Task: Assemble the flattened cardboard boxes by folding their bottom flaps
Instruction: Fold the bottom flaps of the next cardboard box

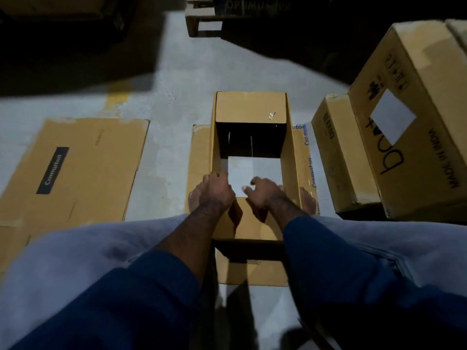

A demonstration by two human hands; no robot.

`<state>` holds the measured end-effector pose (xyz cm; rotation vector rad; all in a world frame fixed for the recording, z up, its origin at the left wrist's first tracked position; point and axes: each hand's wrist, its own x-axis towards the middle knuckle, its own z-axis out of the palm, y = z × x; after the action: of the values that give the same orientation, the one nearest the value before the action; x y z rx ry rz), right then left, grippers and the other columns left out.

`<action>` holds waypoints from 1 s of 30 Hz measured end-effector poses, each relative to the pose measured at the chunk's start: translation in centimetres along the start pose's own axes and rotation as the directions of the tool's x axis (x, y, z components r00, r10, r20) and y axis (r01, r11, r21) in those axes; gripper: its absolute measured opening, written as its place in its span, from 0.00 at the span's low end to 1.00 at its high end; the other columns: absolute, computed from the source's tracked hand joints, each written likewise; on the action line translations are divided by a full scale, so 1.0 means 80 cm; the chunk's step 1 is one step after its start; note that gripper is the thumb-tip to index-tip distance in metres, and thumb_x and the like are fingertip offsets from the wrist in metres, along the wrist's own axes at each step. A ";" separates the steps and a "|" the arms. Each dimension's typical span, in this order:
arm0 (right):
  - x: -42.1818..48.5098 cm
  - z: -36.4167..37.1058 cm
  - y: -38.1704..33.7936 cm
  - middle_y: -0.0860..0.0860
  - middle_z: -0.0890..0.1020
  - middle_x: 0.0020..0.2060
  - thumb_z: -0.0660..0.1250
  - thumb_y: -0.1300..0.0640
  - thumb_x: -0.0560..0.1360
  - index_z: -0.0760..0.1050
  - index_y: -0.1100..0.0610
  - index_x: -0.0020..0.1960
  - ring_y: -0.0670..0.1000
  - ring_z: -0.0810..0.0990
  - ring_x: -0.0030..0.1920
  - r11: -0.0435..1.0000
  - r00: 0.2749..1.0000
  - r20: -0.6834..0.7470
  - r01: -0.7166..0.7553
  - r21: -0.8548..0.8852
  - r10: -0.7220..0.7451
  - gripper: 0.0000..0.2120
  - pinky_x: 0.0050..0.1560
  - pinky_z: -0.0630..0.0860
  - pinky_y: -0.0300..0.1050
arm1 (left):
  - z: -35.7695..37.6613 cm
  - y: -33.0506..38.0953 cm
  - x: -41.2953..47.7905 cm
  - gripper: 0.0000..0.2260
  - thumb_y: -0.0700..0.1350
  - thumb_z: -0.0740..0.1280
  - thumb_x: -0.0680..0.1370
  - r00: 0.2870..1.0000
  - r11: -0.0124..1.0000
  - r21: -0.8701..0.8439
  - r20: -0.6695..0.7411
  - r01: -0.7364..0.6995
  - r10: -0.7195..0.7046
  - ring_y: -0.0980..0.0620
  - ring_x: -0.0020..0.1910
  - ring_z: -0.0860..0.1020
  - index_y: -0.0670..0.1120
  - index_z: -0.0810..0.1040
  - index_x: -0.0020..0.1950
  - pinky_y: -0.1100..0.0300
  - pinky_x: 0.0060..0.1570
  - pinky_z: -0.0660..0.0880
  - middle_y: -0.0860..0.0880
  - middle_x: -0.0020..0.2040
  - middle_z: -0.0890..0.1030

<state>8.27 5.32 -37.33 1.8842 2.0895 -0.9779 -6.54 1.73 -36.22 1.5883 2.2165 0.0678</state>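
While reaching into open box (250, 107), grips its 9 o'clock wall with left hand (216, 190) and rests right hand (264, 195), loosely curled, apart, on 6 o'clock flap (251, 231).

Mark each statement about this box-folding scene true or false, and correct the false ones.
1. The left hand and the right hand both reach inside the open cardboard box. True.
2. The flattened Crompton box lies to the right of the open box. False: it lies on the floor to its left.
3. The floor shows through the open box's bottom. True.
4. The box printed MADE IN INDIA is flattened. False: it is set up as a box, at the right.
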 end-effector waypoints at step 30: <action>-0.133 0.044 0.028 0.52 0.80 0.54 0.76 0.61 0.74 0.79 0.55 0.58 0.55 0.80 0.55 0.965 0.996 0.060 0.078 -0.250 -0.065 0.14 0.55 0.79 0.51 | 0.013 -0.028 -0.135 0.16 0.40 0.71 0.79 0.950 0.983 -0.002 0.255 -0.186 0.181 0.43 0.67 0.74 0.45 0.79 0.67 0.52 0.66 0.73 0.45 0.70 0.75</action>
<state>11.34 -5.54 -35.24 1.6530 2.1490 -0.7239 -5.32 -9.14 -34.55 1.7070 1.8780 -0.1024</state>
